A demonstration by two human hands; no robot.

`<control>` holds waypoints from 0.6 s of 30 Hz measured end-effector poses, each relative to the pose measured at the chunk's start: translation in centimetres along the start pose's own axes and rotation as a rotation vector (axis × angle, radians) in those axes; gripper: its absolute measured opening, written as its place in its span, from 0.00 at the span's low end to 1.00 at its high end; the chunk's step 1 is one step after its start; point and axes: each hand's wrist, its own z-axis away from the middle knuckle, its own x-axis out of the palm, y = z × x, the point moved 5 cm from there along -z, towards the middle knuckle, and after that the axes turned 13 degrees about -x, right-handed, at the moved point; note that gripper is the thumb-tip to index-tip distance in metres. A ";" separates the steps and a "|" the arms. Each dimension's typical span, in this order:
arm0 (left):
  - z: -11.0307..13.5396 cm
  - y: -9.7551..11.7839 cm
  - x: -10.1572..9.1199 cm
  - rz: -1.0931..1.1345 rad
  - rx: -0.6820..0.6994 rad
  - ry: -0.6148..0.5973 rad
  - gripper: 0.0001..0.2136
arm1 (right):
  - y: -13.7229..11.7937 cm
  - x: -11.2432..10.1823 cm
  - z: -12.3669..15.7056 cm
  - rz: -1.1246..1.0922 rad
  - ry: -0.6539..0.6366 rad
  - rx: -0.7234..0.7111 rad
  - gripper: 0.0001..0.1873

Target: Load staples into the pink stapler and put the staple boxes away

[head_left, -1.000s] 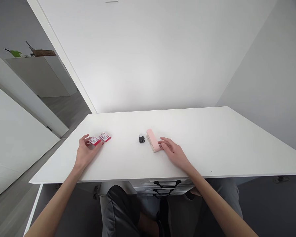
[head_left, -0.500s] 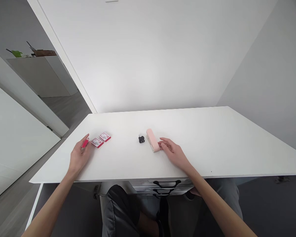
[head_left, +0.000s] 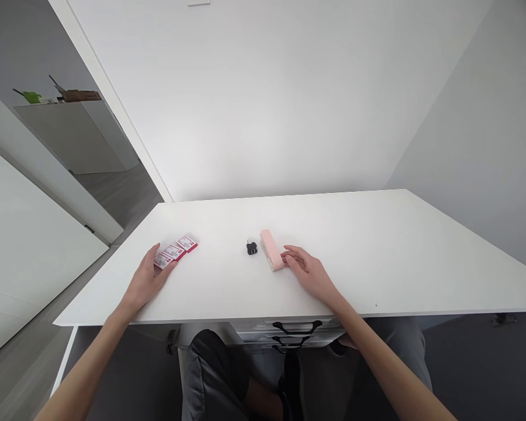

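My left hand (head_left: 148, 279) has its thumb and fingers around a small red-and-white box (head_left: 162, 260), which lies flat at the left of the desk. Two matching boxes, a middle one (head_left: 174, 252) and a far one (head_left: 187, 243), continue the slanted row up and to the right. Near the desk's middle lies a pale pink stapler (head_left: 272, 250), pointing away from me at a slant. My right hand (head_left: 304, 266) rests beside its near end, fingers loosely bent and fingertips at its right side. Just left of the stapler is a small black object (head_left: 251, 248) with a light tip; its kind is unclear.
The white desk (head_left: 355, 245) meets a white wall at the back. Drawers with black handles (head_left: 297, 327) sit below the front edge, above my legs. To the left, a doorway shows a cabinet (head_left: 70, 134) with items on top.
My left hand has turned the small box from showing its red side to lying flat, label up, beside the other two. The right hand has stayed by the stapler.
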 end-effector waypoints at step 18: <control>5.2 11.0 6.1 -0.099 0.665 0.018 0.25 | 0.2 0.0 -0.1 0.011 0.006 -0.022 0.19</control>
